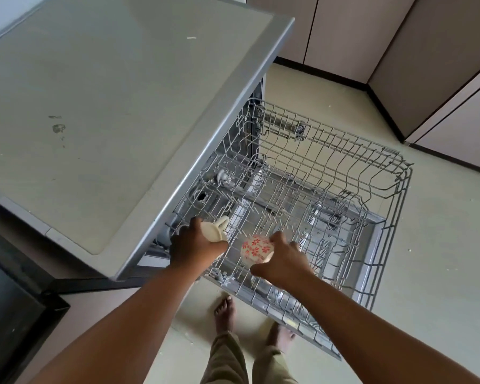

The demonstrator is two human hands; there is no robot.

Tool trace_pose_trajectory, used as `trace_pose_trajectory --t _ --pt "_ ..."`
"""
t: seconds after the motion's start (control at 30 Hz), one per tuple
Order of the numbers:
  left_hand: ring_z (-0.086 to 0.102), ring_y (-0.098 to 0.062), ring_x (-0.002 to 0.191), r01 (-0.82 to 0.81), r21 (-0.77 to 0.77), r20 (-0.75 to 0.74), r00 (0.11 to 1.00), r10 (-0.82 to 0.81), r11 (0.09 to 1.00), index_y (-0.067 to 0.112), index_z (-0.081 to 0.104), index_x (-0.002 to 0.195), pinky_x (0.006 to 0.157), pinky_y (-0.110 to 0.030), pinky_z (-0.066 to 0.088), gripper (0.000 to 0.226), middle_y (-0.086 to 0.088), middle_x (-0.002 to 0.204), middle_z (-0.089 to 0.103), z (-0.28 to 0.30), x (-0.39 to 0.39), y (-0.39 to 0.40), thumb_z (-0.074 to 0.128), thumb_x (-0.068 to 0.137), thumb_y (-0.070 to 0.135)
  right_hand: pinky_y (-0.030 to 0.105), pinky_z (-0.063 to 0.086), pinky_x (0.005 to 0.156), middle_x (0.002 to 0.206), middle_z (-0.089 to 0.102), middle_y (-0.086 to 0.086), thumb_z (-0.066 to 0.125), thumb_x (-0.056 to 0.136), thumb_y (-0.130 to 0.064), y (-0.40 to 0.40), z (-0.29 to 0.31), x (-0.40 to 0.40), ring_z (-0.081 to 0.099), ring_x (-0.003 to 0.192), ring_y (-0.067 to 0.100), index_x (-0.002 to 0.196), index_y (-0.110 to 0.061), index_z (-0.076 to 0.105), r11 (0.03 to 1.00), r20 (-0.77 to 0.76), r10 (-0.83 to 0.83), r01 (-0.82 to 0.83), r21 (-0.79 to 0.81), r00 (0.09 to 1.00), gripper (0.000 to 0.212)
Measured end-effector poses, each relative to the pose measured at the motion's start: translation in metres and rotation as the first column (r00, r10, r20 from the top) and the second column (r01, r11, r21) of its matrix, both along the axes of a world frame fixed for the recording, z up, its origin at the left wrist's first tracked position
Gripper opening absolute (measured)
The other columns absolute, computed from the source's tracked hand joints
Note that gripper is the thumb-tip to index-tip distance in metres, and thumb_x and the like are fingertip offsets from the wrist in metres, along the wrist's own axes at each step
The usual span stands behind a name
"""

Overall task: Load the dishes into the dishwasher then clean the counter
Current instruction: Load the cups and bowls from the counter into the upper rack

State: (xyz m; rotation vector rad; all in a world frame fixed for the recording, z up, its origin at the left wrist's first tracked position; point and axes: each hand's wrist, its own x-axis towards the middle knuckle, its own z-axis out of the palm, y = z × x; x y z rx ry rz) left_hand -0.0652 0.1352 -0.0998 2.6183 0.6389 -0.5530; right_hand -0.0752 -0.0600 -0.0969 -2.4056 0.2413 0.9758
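Observation:
The dishwasher's grey wire upper rack (380, 162) is pulled out over the open door (372, 245). My left hand (194, 245) grips a cream cup (215, 228) with its handle pointing away, held over the rack's near left corner. My right hand (283, 261) holds a white cup with red flowers (257, 249), tipped on its side just above the rack's tines. The two cups sit close together, a small gap between them.
The grey counter (94, 106) fills the upper left, with a dark smudge (58, 128) and a small white scrap (191, 37) on it. A black appliance (9, 300) stands at the lower left. Beige cabinets (427, 65) line the far side. My bare feet (225, 309) are beside the door.

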Motion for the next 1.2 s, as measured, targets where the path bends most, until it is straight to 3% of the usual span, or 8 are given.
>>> trace_pose_trajectory --t 0.13,0.3,0.6,0.87,1.03,1.2 --pt "0.053 -0.035 0.109 0.105 0.062 0.017 0.994 -0.106 0.993 0.016 0.037 0.131 0.084 -0.038 0.044 0.09 -0.012 0.122 0.055 -0.014 0.005 0.001 0.077 0.062 0.058 0.047 0.05 0.095 0.135 0.038 0.014 0.076 0.072 -0.05 0.02 0.0 -0.005 0.038 0.126 0.037 0.142 -0.026 0.021 0.972 0.073 0.221 -0.213 -0.102 0.973 0.092" --pt "0.05 -0.036 0.114 0.178 0.136 -0.045 0.984 -0.173 0.975 0.012 0.032 0.133 0.09 -0.041 0.045 0.09 -0.014 0.128 0.052 -0.029 0.013 0.007 0.076 0.067 0.055 0.045 0.04 0.104 0.141 0.038 0.013 0.072 0.078 -0.046 0.043 -0.009 0.0 0.034 0.129 0.033 0.142 -0.017 0.021 0.954 0.108 0.293 -0.282 -0.106 0.95 0.087" --pt "0.049 -0.036 0.113 0.197 0.066 -0.059 0.979 -0.193 0.978 0.016 0.032 0.135 0.089 -0.043 0.047 0.084 -0.014 0.126 0.048 -0.049 0.018 0.021 0.076 0.07 0.048 0.045 0.042 0.1 0.137 0.041 0.013 0.073 0.078 -0.046 0.065 -0.033 0.015 0.035 0.127 0.033 0.138 -0.016 0.027 0.92 0.156 0.39 -0.375 -0.113 0.908 0.081" --pt "0.037 -0.029 0.123 0.411 -0.009 -0.039 0.911 -0.411 0.912 0.025 0.041 0.134 0.096 -0.036 0.041 0.073 -0.004 0.136 0.04 -0.052 0.028 0.028 0.077 0.072 0.012 0.048 0.042 0.098 0.14 0.035 0.012 0.072 0.079 -0.049 0.075 -0.038 0.014 0.037 0.127 0.038 0.143 -0.02 0.02 0.903 0.153 0.424 -0.406 -0.138 0.892 0.087" --pt "0.033 -0.03 0.128 0.47 0.052 -0.051 0.882 -0.468 0.881 0.027 0.028 0.143 0.097 -0.041 0.042 0.083 -0.004 0.144 0.032 -0.05 0.024 0.03 0.073 0.075 0.016 0.046 0.051 0.088 0.137 0.033 0.011 0.068 0.08 -0.055 0.075 -0.046 0.004 0.051 0.118 0.04 0.14 -0.022 0.019 0.896 0.138 0.443 -0.429 -0.118 0.886 0.085" --pt "0.034 -0.033 0.129 0.432 0.009 -0.137 0.894 -0.427 0.902 0.028 0.011 0.15 0.095 -0.042 0.041 0.098 -0.008 0.145 0.028 -0.048 0.02 0.033 0.073 0.074 0.026 0.048 0.051 0.088 0.142 0.031 0.01 0.066 0.079 -0.061 0.069 -0.05 0.006 0.055 0.116 0.041 0.144 -0.024 0.019 0.888 0.127 0.46 -0.453 -0.078 0.879 0.088"
